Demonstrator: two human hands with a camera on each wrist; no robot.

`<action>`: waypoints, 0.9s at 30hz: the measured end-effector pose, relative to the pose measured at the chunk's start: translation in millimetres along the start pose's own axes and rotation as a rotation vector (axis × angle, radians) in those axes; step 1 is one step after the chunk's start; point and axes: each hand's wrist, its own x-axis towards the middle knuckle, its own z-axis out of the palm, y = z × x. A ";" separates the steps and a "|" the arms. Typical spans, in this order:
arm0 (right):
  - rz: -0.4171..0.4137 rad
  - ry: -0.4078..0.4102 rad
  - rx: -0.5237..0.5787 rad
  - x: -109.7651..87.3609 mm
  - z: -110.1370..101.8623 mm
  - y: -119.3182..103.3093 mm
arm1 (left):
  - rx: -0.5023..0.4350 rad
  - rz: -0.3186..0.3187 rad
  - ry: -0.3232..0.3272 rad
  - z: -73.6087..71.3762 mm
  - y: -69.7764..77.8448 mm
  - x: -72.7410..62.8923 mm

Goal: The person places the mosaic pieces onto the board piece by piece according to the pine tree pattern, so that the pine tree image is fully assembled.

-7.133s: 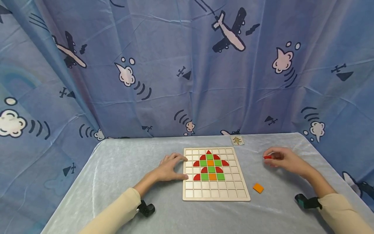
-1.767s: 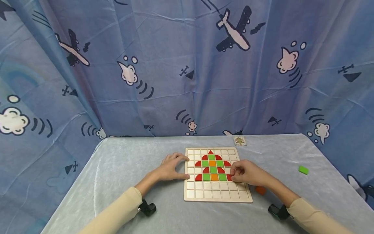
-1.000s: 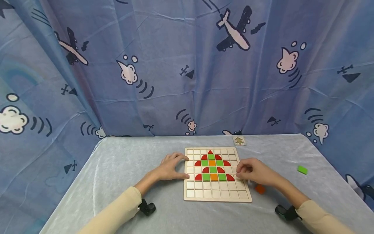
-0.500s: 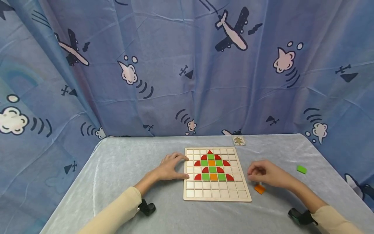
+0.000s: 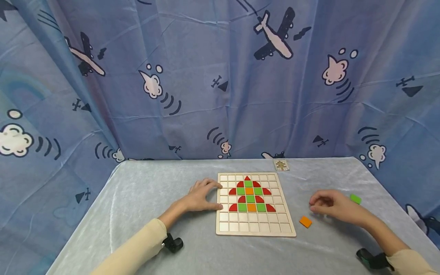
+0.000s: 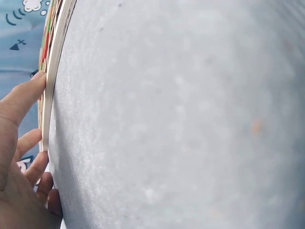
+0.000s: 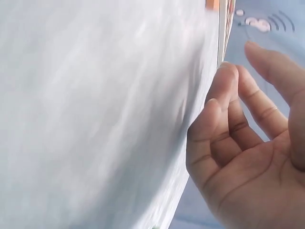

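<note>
A wooden grid board [image 5: 238,227] lies on the table, with red, green and orange pieces forming a tree-like pattern in its cells. At the lower right of that pattern sits a red quarter-round piece [image 5: 270,208]. My left hand [image 5: 200,198] rests at the board's left edge, thumb and fingers spread and touching the rim; the left wrist view shows its fingertips [image 6: 39,78] on that edge. Right of the board my right hand [image 5: 338,206] hovers, fingers loosely bent. In the right wrist view its thumb stands apart from the fingers, and nothing is held.
An orange square tile [image 5: 305,222] lies between the board and my right hand. A green tile [image 5: 355,198] lies beyond that hand, partly covered by it. A small pattern card [image 5: 281,165] sits at the table's back edge. A blue printed curtain [image 5: 192,76] hangs behind.
The red quarter-round piece that my right hand carried is now on the board at the lower right of the pattern. My right hand has moved off rightward, past the orange tile. My left hand stays put.
</note>
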 end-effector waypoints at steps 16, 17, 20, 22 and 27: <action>0.189 0.093 -0.068 -40.2 -50.2 40.4 | 0.002 0.001 -0.003 -0.8 0.5 0.1; 0.199 0.098 -0.069 -42.7 -53.4 43.2 | 0.003 0.002 -0.003 -0.7 0.6 0.1; 0.236 0.120 -0.087 -48.0 -61.8 51.8 | 0.003 0.001 -0.004 -0.5 0.5 0.2; 0.268 0.139 -0.101 -50.1 -66.6 57.1 | 0.003 -0.002 -0.004 -0.3 0.2 0.0; 0.302 0.185 -0.145 -51.5 -74.1 69.3 | 0.002 -0.002 -0.002 -0.6 -0.1 0.1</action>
